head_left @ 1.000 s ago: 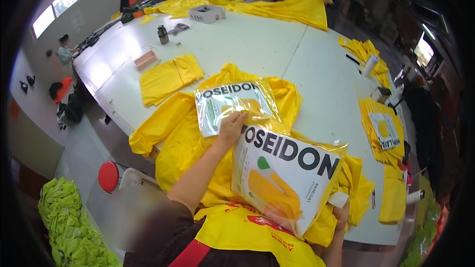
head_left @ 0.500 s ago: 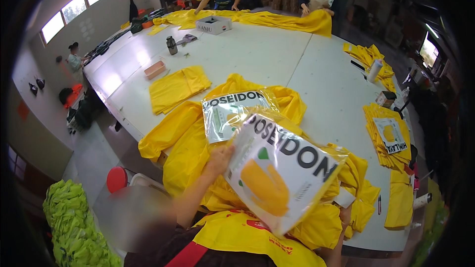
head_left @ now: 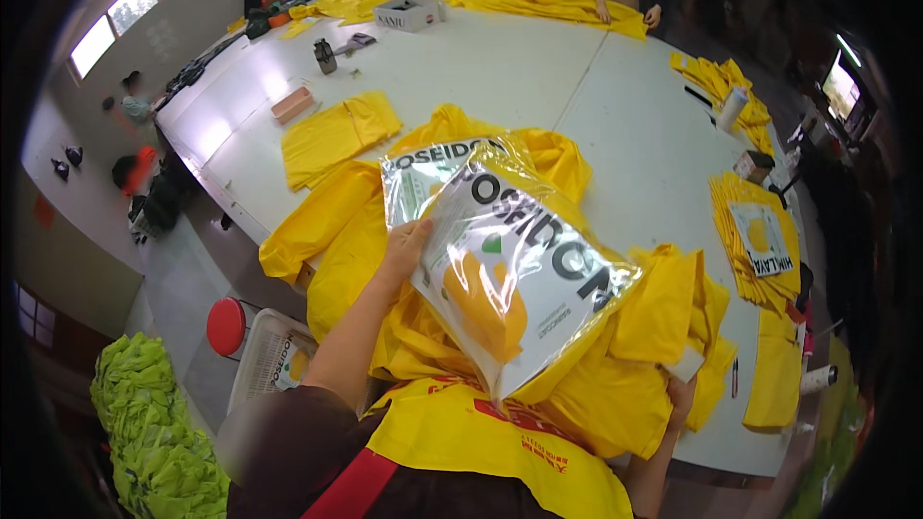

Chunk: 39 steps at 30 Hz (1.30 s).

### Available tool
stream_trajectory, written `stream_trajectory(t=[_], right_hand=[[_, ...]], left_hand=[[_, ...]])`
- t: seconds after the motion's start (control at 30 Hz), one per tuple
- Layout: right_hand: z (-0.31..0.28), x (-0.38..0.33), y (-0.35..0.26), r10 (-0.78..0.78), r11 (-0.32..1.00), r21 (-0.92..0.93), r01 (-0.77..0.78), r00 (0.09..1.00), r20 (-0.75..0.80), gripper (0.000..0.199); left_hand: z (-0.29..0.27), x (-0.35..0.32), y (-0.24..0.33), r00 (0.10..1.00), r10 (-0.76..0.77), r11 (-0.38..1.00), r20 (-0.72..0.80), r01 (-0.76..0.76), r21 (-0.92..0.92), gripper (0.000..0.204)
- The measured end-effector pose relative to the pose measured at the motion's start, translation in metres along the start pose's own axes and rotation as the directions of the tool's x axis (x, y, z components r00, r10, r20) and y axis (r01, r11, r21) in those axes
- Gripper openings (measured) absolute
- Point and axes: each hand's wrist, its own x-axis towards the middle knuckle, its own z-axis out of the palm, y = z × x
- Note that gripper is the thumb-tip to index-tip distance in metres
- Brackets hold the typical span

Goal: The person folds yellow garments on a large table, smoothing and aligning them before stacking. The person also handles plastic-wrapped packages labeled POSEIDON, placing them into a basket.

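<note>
The left edge of a clear bag (head_left: 534, 279) is gripped by the left hand (head_left: 409, 248), above the near part of the table (head_left: 510, 53). To the right of the clear bag, yellow cloth (head_left: 601, 389) with a white tag (head_left: 686, 365) is held by the right hand (head_left: 681, 401), its fingers partly hidden. Beyond the clear bag, partly covered by it, a second bag (head_left: 415, 183) is noted. To its left, a red stool (head_left: 227, 327) is observed.
</note>
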Motion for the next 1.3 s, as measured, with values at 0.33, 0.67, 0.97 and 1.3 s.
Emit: stream_trajectory(t=[0.33,0.67,0.97,1.3], right_hand=[[-0.007,-0.001,-0.017,0.05,0.85,-0.524,0.046,0.985,0.168,0.042],[-0.026,0.023,0.003,0.128,0.918,-0.367,-0.15,0.988,-0.085,0.039],[-0.048,0.031,0.011,0.17,0.923,-0.312,-0.227,0.965,-0.2,0.038],[-0.092,0.031,0.017,0.227,0.914,-0.243,-0.324,0.906,-0.357,0.036]], left_hand=[[0.018,-0.012,-0.087,0.986,-0.164,0.982,-0.034,0.167,0.09,0.038],[0.035,0.016,0.008,0.922,-0.126,0.856,0.365,0.288,-0.43,0.029],[0.043,0.016,0.029,0.992,-0.026,0.841,0.121,0.087,-0.535,0.021],[-0.072,0.061,0.031,0.949,-0.039,0.803,-0.312,-0.157,-0.576,0.028]])
